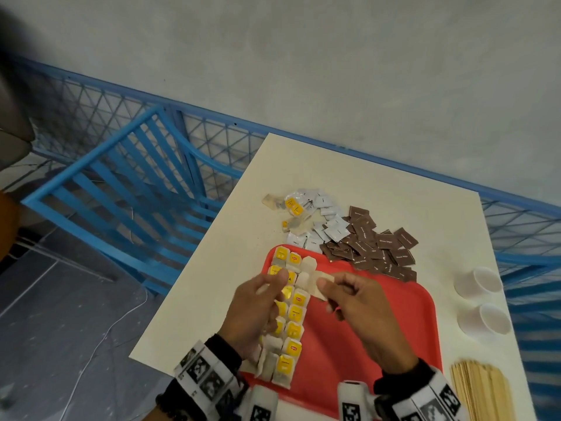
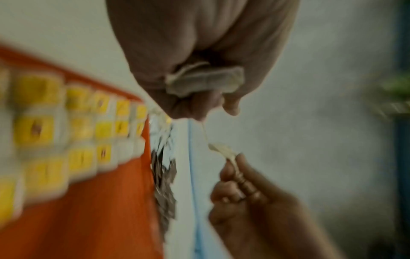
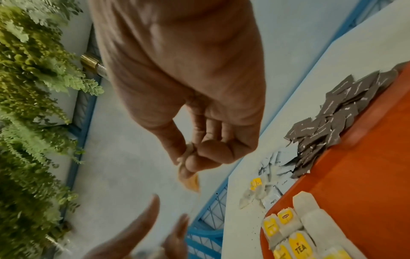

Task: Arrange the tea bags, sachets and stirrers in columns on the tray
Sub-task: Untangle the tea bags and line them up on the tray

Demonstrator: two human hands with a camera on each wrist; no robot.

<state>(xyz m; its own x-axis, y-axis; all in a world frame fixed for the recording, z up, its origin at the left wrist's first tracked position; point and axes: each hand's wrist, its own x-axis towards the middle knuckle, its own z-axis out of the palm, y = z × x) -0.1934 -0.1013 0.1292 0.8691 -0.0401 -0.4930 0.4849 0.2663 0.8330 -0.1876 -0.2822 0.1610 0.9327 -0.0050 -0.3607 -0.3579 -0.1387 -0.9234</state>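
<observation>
- Left hand (image 1: 258, 311): nearest the camera, over the near-left part of the tray (image 1: 379, 329). Fingers curled round a bunched tea bag (image 2: 204, 78), clear in the left wrist view.
- Tea bag columns (image 1: 293, 317): two full columns along the tray's left edge, long axis running from near edge to far edge. Most bags show yellow tags face up. A third column is begun at the far end with plain bags (image 1: 308, 268).
- Held tea bag (image 1: 323, 285): above the tray's far-left area, between the two hands, pinched by the right hand (image 1: 361, 314) between thumb and forefinger. Long axis roughly across the tray, tilted; one end points toward the left hand.
- White sachets and loose tea bags (image 1: 315, 217): heaped on the tabletop beyond the tray's far edge.
- Brown sachets (image 1: 376, 247): heaped just right of these, some overlapping the tray's far rim.
- Paper cups (image 1: 482, 299): two, near the tabletop's right edge.
- Stirrers (image 1: 482, 390): stacked at the near-right corner.
- Risks, as judgement: the left hand hangs close over the placed bags and could brush them askew; a string seems to link the two hands, so a tug might tear it or drag the bag; the bag's crosswise lie needs turning before it suits the column.
</observation>
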